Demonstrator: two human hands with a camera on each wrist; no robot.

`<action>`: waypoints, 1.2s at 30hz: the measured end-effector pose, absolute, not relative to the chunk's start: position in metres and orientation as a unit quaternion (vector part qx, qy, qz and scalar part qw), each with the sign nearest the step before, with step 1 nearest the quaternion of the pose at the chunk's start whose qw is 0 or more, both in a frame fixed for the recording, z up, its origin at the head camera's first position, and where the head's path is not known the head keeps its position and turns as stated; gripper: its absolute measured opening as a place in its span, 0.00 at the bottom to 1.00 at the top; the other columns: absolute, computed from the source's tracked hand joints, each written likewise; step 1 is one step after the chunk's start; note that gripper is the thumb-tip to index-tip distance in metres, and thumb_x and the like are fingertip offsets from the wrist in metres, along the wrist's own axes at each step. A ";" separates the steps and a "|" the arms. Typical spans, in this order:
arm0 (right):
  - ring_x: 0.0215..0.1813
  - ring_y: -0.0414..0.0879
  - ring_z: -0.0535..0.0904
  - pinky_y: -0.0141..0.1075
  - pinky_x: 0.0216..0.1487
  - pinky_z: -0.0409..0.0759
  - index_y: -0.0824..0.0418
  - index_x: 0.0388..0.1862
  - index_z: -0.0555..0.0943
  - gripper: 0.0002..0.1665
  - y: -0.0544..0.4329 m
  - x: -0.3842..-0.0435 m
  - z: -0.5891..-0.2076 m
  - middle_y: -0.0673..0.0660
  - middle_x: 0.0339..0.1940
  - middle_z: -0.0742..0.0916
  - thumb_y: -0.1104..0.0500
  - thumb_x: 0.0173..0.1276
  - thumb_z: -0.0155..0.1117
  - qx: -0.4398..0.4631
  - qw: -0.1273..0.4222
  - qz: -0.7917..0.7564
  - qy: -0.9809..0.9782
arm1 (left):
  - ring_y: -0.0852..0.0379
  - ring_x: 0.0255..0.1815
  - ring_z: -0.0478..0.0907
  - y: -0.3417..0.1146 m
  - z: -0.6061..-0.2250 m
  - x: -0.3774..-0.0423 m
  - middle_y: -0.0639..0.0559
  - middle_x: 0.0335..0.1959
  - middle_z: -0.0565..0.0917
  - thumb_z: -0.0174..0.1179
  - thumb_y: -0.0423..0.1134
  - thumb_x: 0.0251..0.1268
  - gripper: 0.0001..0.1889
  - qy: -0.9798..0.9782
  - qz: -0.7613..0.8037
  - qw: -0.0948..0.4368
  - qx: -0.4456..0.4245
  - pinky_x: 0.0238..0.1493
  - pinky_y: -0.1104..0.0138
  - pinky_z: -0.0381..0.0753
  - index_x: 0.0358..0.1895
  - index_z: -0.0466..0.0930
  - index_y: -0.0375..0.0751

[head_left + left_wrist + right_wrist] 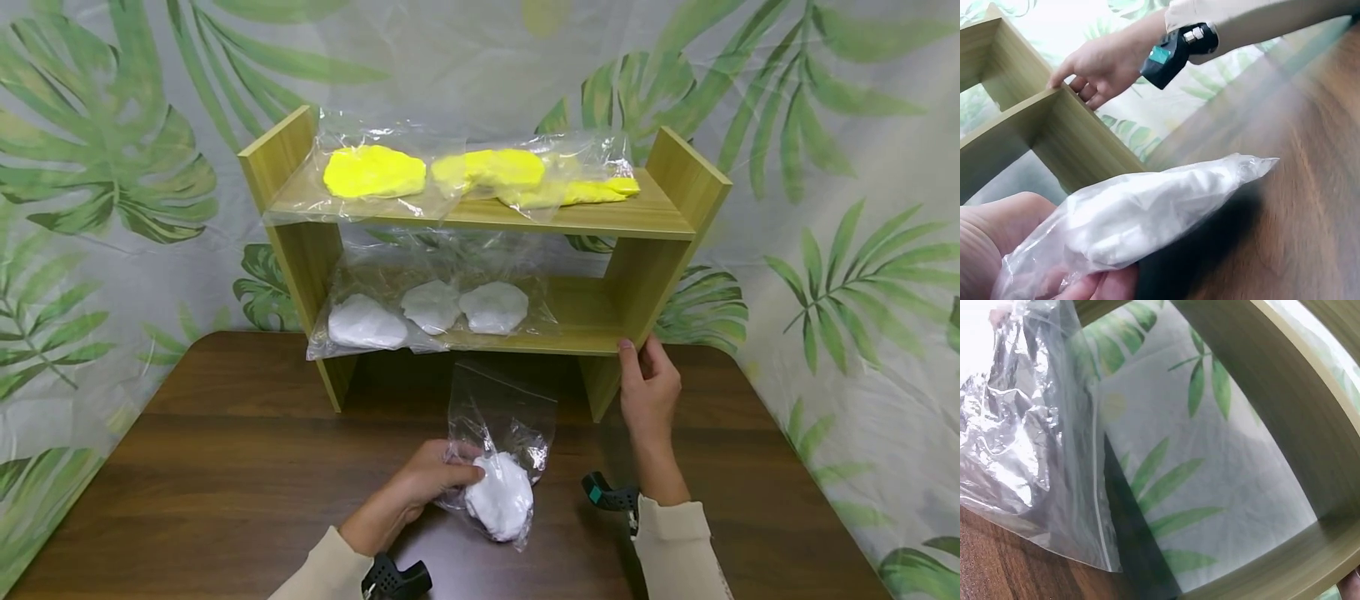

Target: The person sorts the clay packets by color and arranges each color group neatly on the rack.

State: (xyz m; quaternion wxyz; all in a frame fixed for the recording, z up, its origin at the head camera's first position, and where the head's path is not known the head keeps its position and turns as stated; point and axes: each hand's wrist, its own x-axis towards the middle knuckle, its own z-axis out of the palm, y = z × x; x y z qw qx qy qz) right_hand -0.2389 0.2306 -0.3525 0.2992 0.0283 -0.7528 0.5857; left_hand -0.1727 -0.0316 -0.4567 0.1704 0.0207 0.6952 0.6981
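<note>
A clear zip bag with a white lump of clay or dough [501,497] is pinched by my left hand [438,477], thumb on top, just above the table in front of the shelf. The left wrist view shows the same bag [1141,212] close up, fingers beneath it. My right hand [651,385] grips the right side panel of the wooden shelf [592,340] at the middle board's edge, thumb on the front. In the right wrist view the bag's clear plastic [1029,444] fills the left side, and only a bit of that hand shows.
Three bags of white lumps [495,308] lie on the middle board, toward the left. Bags with yellow lumps [375,172] lie along the top board. The shelf stands on a brown wooden table [225,467], before a leaf-print cloth [847,250].
</note>
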 end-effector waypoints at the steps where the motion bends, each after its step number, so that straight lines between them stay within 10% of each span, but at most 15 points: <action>1: 0.46 0.33 0.80 0.23 0.43 0.75 0.66 0.56 0.79 0.17 0.231 -0.239 -0.353 0.64 0.51 0.84 0.60 0.72 0.57 0.029 0.299 0.588 -0.751 | 0.63 0.24 0.75 -0.031 -0.456 -0.172 0.54 0.26 0.80 0.66 0.31 0.53 0.20 0.692 0.701 0.172 0.022 0.28 0.72 0.75 0.50 0.78 0.26; 36: 0.41 0.33 0.79 0.23 0.41 0.74 0.68 0.53 0.81 0.15 0.240 -0.256 -0.369 0.65 0.47 0.85 0.62 0.70 0.59 0.046 0.324 0.593 -0.736 | 0.60 0.30 0.81 -0.016 -0.371 -0.119 0.48 0.30 0.84 0.68 0.32 0.56 0.22 0.596 0.762 0.214 0.134 0.34 0.69 0.80 0.56 0.76 0.33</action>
